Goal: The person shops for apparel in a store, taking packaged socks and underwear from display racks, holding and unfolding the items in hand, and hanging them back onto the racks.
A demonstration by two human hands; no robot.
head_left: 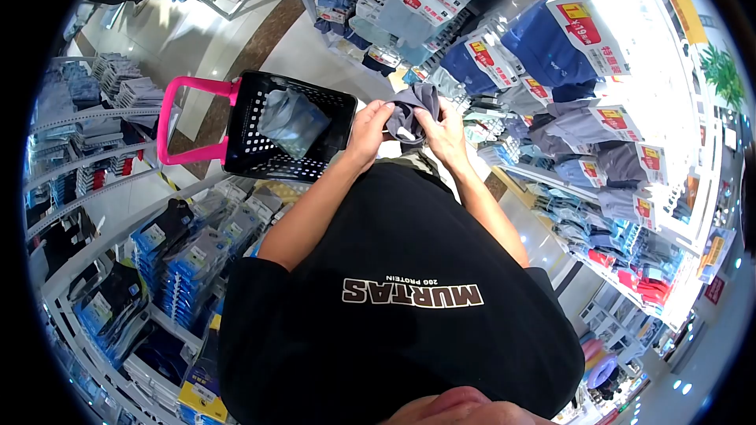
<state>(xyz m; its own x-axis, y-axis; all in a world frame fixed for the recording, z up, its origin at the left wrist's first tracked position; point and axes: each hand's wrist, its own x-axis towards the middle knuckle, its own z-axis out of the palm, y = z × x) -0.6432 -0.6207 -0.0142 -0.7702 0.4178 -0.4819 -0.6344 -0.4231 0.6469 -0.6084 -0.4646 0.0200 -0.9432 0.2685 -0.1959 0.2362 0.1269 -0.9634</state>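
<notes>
A small dark grey cloth garment (411, 116) is bunched up in front of my black shirt, near the upper middle of the head view. My left hand (368, 135) grips its left side with curled fingers. On the other side, my right hand (442, 134) pinches the fabric, its thumb lying on top. Left of my left hand is a black perforated basket (340, 114) with a pink handle (168, 114). Inside the basket lies a grey-blue item in clear plastic (291, 120).
A brightly lit rack (683, 228) at the right holds hanging garments with red and yellow price cards (584, 27). Lower left, another rack (90, 264) carries packaged clothing (197, 256). Further shelves of folded goods (138, 94) stand at the far left, beside a tiled floor (189, 24).
</notes>
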